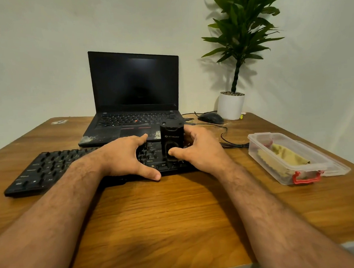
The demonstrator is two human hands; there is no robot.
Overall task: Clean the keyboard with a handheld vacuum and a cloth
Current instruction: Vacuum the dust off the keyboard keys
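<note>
Spanning the whole view is the wooden table (176, 211), with a dark-screened laptop (135, 95) open at the back and a potted plant (236, 73) by the wall. Black keyboard (50, 169) lies in front of the laptop. Right of it, a clear plastic container (317, 165) holds the yellow cloth (284, 157). Left hand (124, 157) braces the keyboard, fingers loosely spread. Right hand (201, 151) grips the small black handheld vacuum (172, 142), upright on the keys.
</note>
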